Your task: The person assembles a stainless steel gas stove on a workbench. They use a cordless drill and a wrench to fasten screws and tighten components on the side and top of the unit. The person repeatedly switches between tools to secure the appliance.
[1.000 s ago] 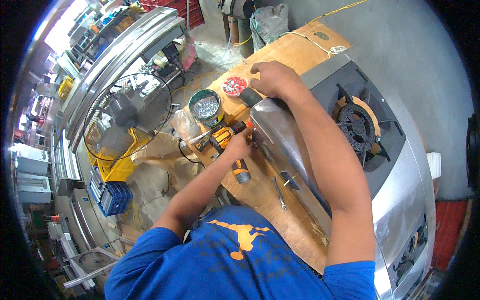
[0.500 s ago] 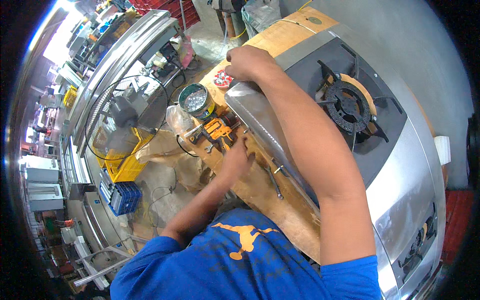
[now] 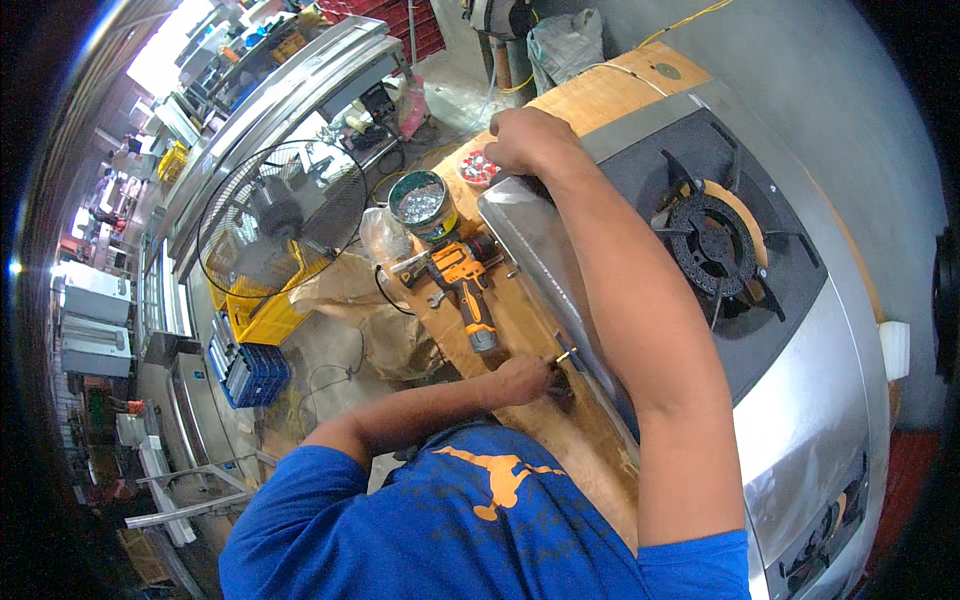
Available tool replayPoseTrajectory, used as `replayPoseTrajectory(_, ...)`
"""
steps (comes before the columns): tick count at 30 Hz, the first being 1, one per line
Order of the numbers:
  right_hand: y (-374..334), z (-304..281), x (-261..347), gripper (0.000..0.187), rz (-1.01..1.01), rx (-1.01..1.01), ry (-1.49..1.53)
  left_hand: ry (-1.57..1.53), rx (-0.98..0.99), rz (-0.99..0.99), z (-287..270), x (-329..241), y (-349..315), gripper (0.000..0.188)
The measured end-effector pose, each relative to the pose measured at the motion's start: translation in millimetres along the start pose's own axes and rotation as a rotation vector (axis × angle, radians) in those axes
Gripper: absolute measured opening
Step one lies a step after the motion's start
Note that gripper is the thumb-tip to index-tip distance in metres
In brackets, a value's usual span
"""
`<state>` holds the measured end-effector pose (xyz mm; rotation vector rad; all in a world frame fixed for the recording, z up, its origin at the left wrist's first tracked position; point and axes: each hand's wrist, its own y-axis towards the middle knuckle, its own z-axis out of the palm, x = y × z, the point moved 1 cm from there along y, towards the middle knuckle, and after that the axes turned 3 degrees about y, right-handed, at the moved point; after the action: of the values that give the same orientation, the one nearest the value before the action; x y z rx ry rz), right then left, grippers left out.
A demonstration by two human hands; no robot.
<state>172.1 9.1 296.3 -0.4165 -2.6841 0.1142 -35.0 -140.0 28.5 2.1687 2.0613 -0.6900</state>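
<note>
My right hand [image 3: 535, 140] is curled at the far left corner of a gas stove [image 3: 640, 160], which has a steel body and a dark burner panel. Its fingertips are largely hidden. Low along the stove's near side, my left hand [image 3: 525, 378] is closed beside a small brass fitting [image 3: 566, 355]. What its fingers hold is hidden; a dark tool end [image 3: 563, 398] shows just below them. An orange and black cordless drill [image 3: 463, 275] lies on the wooden bench top to the left of the stove, with an open-end wrench [image 3: 436, 299] next to it.
Behind the drill stand a tub of small metal parts [image 3: 420, 203] and a dish of red and silver pieces [image 3: 478, 167]. A clear plastic bag [image 3: 384, 236] lies beside the tub. Left of the bench are a caged fan [image 3: 280, 215], a yellow crate [image 3: 265, 320] and a blue crate [image 3: 250, 375].
My left hand has moved from beside the drill toward me and right, to the brass fitting. The tool lying there is now mostly covered. My right hand stays at the stove's corner.
</note>
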Motion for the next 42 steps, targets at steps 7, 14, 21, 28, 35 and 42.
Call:
replayPoseTrajectory(7, 2.8, 0.4, -0.8, 0.049, -0.007, 0.004, 0.003, -0.163, 0.117, -0.286, -60.2, -0.9, -37.6, 0.021)
replayPoseTrajectory(14, 1.6, -0.9, 2.1, 0.048, 0.019, 0.031, -0.019, -1.252, -0.757, -0.390, -121.0, 107.7, -70.8, 0.019)
replayPoseTrajectory(21, 4.4, 2.0, -1.3, 0.049, 0.017, 0.004, -0.019, -1.299, -0.867, -0.582, -112.0, 158.7, -23.6, 0.019)
replayPoseTrajectory(28, 9.1, 2.1, -0.8, 0.049, 0.037, 0.037, -0.029, -1.346, -0.821, -0.656, -118.4, 155.2, -19.0, 0.018)
replayPoseTrajectory(35, 6.3, 1.1, -0.1, 0.049, 0.036, 0.029, -0.031, -1.293, -0.835, -0.758, -104.5, 158.2, -17.5, 0.020)
replayPoseTrajectory(42, 4.1, -1.6, 1.5, 0.049, 0.045, 0.042, -0.025, -1.080, -0.861, -0.802, -100.1, 162.2, -8.2, 0.021)
